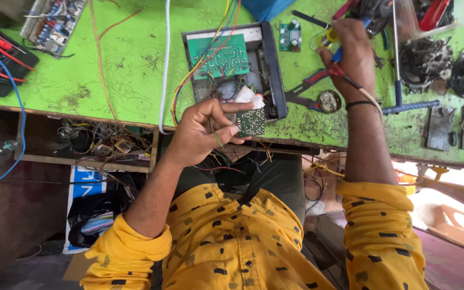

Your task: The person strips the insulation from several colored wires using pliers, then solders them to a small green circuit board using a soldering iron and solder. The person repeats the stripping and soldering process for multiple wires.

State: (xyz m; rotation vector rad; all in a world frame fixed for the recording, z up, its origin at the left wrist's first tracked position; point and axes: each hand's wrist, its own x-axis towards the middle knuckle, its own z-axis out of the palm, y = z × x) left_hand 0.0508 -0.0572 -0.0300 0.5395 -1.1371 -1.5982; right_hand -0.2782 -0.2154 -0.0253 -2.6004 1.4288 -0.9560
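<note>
My left hand (205,131) is raised over the bench's near edge and pinches a small green circuit board (251,122), with thin wires trailing down from it. Just beyond it lies an open grey metal chassis (272,70) with a larger green circuit board (220,55) and coloured wires (200,64) inside. My right hand (353,51) reaches farther across the bench and grips a soldering iron with a blue and red handle (338,56), its cord running back along my wrist. The iron's tip is near a solder spool (326,38).
The bench has a green patterned top (130,59). Red-handled pliers (310,86) and a round tin (328,101) lie by the chassis. A small green module (290,36), another circuit board (53,22), motor parts (425,62) and a white cable (166,64) also lie there.
</note>
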